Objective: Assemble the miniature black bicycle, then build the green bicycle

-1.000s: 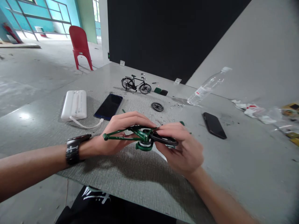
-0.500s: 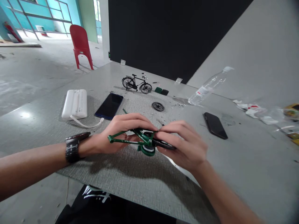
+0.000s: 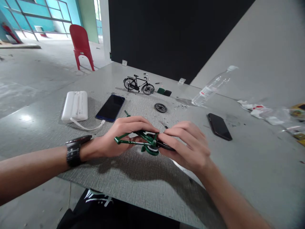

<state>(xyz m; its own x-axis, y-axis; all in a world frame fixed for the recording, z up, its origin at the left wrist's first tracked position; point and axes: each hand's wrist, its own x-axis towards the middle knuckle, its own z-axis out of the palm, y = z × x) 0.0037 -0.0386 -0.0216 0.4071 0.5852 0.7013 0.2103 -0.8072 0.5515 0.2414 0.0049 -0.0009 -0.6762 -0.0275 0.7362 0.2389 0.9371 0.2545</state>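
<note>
A green miniature bicycle frame (image 3: 133, 142) is held tilted between both hands, just over the table. My left hand (image 3: 127, 135) is closed around its far side, the fingers reaching along its top. A black spoked wheel (image 3: 165, 146) sits at the frame's rear end, and my right hand (image 3: 187, 144) pinches it there. The fingertips of both hands nearly meet above this joint; the exact contact is hidden. A loose black wheel (image 3: 160, 107) lies flat beyond the hands. Close to my right fingers rests a thin screwdriver (image 3: 163, 124).
A complete black model bicycle (image 3: 138, 84) stands at the back beside small dark green and black pieces (image 3: 164, 92). To the left lie a white power bank (image 3: 75, 106) and a cabled phone (image 3: 111, 108). A second phone (image 3: 219, 126) and a leaning plastic bottle (image 3: 213, 87) are right.
The green frame has turned slightly and its front end has shifted a little to the right. Both hands keep their hold, and the right fingers have moved slightly around the wheel.
</note>
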